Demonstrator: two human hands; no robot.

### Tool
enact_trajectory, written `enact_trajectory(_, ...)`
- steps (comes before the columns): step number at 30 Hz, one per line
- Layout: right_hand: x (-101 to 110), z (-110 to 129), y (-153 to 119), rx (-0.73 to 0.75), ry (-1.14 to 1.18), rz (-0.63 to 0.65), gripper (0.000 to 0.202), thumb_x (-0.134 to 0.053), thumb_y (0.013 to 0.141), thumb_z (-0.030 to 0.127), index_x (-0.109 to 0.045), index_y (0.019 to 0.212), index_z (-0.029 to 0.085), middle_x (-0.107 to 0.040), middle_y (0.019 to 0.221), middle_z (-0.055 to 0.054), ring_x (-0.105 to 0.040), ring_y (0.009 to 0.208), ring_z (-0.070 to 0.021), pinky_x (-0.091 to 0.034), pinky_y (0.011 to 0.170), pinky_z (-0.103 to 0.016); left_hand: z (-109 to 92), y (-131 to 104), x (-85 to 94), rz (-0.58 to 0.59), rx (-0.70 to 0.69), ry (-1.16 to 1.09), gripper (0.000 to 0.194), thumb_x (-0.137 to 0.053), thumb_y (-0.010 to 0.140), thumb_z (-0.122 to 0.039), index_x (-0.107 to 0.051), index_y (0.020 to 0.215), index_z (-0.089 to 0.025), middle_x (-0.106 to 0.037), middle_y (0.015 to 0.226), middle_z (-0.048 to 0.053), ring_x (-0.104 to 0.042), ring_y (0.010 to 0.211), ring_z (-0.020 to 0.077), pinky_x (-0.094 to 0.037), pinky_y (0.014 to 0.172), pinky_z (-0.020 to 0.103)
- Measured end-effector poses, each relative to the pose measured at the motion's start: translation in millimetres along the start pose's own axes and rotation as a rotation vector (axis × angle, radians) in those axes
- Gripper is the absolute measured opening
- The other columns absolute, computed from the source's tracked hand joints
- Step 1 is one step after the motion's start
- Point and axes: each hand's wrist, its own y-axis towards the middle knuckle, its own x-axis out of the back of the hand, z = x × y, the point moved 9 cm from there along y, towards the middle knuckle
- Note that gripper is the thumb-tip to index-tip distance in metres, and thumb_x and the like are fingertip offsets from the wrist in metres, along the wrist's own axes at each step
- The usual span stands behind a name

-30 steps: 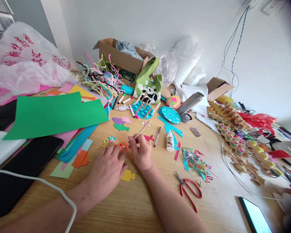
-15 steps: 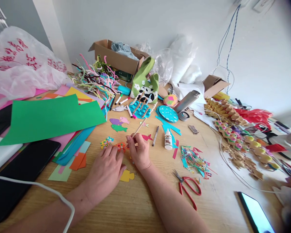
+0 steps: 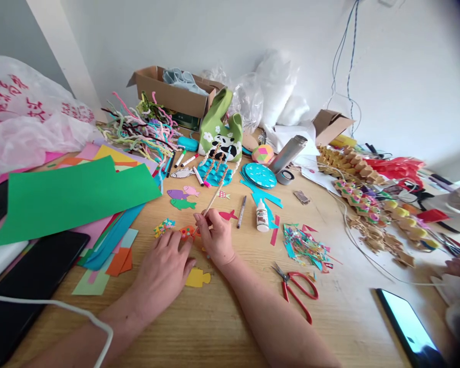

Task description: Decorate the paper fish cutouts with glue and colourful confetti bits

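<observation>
My right hand [image 3: 215, 236] pinches a thin wooden stick [image 3: 213, 197], its upper end slanting away over the table. The stick's lower end meets an orange paper fish with coloured dots [image 3: 186, 232]. My left hand [image 3: 167, 266] lies palm down with fingers stretched out, its fingertips at the fish's near edge and partly covering it. Just left of the fish is a small pile of coloured paper bits [image 3: 164, 227]. A yellow paper cutout [image 3: 198, 277] lies between my wrists. Beyond my hands are purple [image 3: 177, 194], green [image 3: 183, 204] and pink paper fish [image 3: 191, 190].
A white glue bottle [image 3: 262, 217] and a pen [image 3: 242, 212] stand and lie to the right. Red-handled scissors [image 3: 297, 291] lie near paper scraps [image 3: 306, 246]. Green paper sheets [image 3: 76, 197] are stacked left; a phone [image 3: 408, 327] is at the right. A white cable [image 3: 61, 305] crosses the lower left.
The camera view has shifted slightly, so the scene sits a little further left. Both hands stay at the orange fish, and the stick remains in my right hand.
</observation>
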Motion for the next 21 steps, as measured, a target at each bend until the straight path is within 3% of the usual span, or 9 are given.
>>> enact_trajectory(21,1.8,-13.5,1.4,-0.144,0.146,-0.041,0.033,-0.051,0.095,0.045,-0.045,0.072,0.022,-0.059,0.060,0.003,-0.055,0.047,-0.0082,-0.042,0.046,-0.018,-2.5,1.9,3.8,-0.014,-0.018,0.025,0.020,-0.059,0.088,-0.027,-0.068,0.102,-0.015,-0.061,0.103,0.014,-0.055,0.105,0.0337,-0.049,0.089,0.049)
